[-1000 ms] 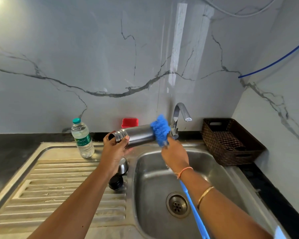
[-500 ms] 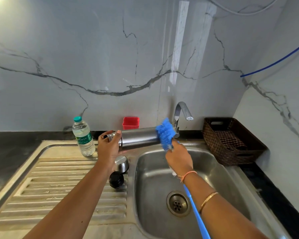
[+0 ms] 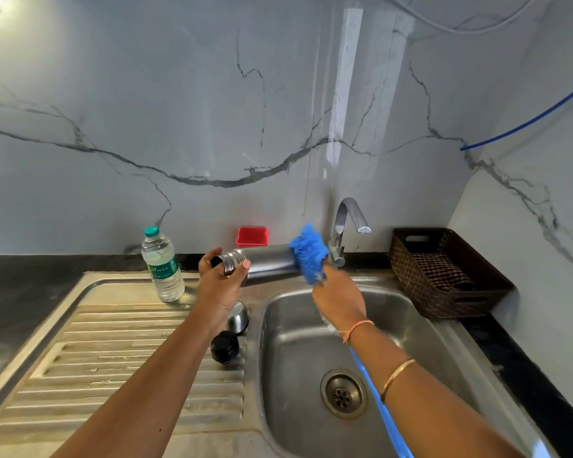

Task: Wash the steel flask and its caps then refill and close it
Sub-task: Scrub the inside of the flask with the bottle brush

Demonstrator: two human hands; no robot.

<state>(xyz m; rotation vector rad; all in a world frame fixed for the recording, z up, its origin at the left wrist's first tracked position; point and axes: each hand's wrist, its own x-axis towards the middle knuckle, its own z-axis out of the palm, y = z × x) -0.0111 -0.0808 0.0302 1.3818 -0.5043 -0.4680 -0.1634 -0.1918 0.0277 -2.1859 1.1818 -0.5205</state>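
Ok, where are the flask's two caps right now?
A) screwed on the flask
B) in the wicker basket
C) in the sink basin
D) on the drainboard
D: the steel cap and the black cap both sit on the drainboard, just left of the basin.

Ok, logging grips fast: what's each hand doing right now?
Left hand: holds the steel flask near its mouth.
Right hand: grips the blue brush against the flask.

Dark table (image 3: 20, 285) with inset sink (image 3: 288, 342), water bottle (image 3: 162, 264) upright on drainboard (image 3: 113, 358) left of sink, steel cap (image 3: 238, 317) and black cap (image 3: 225, 347) by sink's left rim, wicker basket (image 3: 444, 305) right of sink.
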